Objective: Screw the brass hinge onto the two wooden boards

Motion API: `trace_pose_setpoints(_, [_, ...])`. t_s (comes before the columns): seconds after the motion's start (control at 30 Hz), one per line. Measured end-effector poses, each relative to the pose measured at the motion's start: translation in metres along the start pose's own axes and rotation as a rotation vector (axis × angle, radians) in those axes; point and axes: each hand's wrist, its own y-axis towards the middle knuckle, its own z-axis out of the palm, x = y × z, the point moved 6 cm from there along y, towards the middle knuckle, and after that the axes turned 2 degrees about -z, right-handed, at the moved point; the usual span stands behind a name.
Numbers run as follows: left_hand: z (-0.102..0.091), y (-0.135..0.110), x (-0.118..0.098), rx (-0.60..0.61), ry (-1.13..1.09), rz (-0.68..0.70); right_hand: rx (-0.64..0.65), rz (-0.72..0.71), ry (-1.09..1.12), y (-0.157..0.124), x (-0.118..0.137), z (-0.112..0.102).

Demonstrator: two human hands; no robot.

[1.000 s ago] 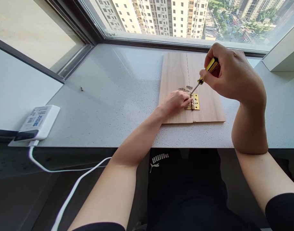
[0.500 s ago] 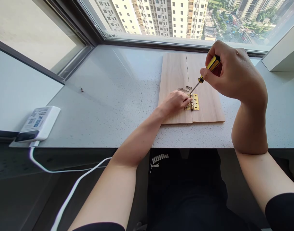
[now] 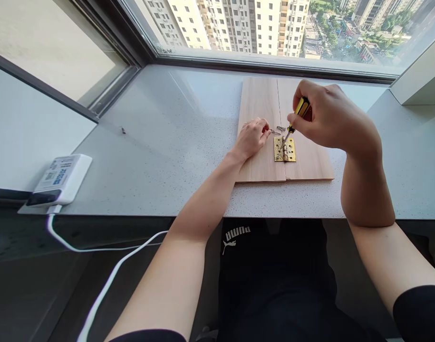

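Note:
My right hand [image 3: 331,116] grips a yellow and black screwdriver [image 3: 303,106], tilted down to the left. Its tip points at a brass butt hinge [image 3: 290,150], over the left leaf near the knuckle; whether it touches is unclear. The hinge lies open across the seam between two light wooden boards [image 3: 258,99] [image 3: 310,164]. Just left of the hinge, my left hand [image 3: 251,137] rests over the left board, its thumb and fingertips drawn together at a small screw [image 3: 275,131]. Several screws [image 3: 281,128] lie above the hinge; some are partly covered by the fingers.
The boards lie on a speckled white windowsill counter [image 3: 167,142] along the window frame [image 3: 220,64]. A white boxy device [image 3: 63,178] with a white cable [image 3: 110,275] stands at the left edge. A white cabinet side [image 3: 424,71] rises at the right.
My left hand has moved off the hinge, up and left to the screws, uncovering the left leaf. My right hand has brought the screwdriver lower and leftward, standing steeper over the hinge.

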Motion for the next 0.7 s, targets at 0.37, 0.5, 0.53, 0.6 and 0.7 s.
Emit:
trace_pose_setpoints(0.37, [-0.002, 0.002, 0.024, -0.106, -0.054, -0.096, 0.075, -0.027, -0.041, 0.009, -0.002, 0.035])
trace_pose_setpoints(0.5, [-0.002, 0.001, 0.023, -0.110, -0.042, -0.099, 0.084, -0.028, -0.041, 0.010, -0.002, 0.038])
trace_pose_setpoints(0.53, [-0.002, 0.001, 0.022, -0.111, -0.042, -0.100, 0.083, -0.025, -0.039, 0.011, -0.002, 0.038])
trace_pose_setpoints(0.6, [-0.003, 0.001, 0.021, -0.110, -0.043, -0.100, 0.080, -0.020, -0.036, 0.011, -0.004, 0.038])
trace_pose_setpoints(0.7, [-0.003, 0.001, 0.021, -0.107, -0.042, -0.098, 0.080, -0.019, -0.023, 0.012, -0.008, 0.038])
